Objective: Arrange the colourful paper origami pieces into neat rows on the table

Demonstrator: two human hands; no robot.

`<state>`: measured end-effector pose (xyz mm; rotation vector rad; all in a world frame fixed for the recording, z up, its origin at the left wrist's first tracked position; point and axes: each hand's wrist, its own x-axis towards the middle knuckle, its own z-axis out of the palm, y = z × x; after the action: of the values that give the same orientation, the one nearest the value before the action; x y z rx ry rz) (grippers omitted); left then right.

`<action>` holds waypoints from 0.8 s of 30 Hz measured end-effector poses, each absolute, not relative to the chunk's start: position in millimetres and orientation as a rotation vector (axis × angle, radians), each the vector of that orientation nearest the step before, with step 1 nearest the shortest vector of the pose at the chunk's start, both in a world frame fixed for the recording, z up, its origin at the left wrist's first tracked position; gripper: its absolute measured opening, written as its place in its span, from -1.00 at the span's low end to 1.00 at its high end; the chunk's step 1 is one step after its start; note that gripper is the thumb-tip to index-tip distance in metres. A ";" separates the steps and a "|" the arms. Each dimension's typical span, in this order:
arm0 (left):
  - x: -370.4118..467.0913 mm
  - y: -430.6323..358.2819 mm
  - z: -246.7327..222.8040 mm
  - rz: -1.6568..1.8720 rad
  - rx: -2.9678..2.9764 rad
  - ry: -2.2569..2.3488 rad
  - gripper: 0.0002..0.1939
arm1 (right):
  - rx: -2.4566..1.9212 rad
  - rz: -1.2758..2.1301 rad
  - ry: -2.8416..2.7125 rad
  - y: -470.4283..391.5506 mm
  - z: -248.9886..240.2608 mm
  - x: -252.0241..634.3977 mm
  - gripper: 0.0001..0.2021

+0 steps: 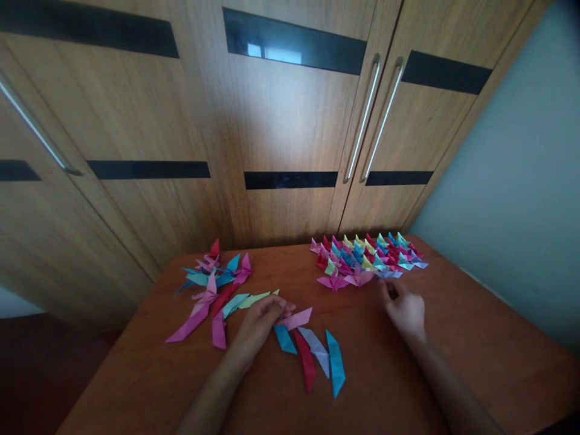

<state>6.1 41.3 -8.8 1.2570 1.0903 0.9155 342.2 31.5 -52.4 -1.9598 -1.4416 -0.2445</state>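
My left hand (267,317) is closed at the middle of the table, fingers pinched by a pink folded strip (298,318); what lies between them is too small to tell. Just below it lie a blue strip (285,339), a red strip (306,362), a lilac strip (316,350) and another blue strip (335,362). My right hand (403,307) has its thumb and forefinger together at the front edge of the rows of small folded paper pieces (357,257), beside a lilac piece (388,273). The fingertips are slightly blurred.
Larger folded paper pieces (211,287) in pink, red and blue lie in a loose group on the left of the brown table (362,386). Behind stands a wooden cabinet (290,121) with metal handles. A pale wall (512,199) is at the right.
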 end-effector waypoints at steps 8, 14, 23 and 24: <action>-43.5 66.6 -3.3 1.218 1.567 1.495 -0.70 | -1.409 0.321 -1.879 41.7 -35.4 216.1 -0.77; -91.5 71.1 -1.7 1.232 1.620 1.833 -0.69 | -1.377 0.432 -1.789 50.7 -47.4 190.1 -0.76; -107.4 68.7 3.3 1.188 1.802 2.060 -0.68 | -1.618 -0.010 -0.933 49.1 -46.8 330.4 -0.63; -110.0 68.8 3.0 1.216 1.798 2.080 -0.68 | -1.687 -0.041 -0.871 50.6 -49.4 348.3 -0.61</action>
<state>-110.0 68.8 3.0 1.7980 2.0797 1.2156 348.3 50.6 -49.4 -1.6874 -0.8712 -0.0409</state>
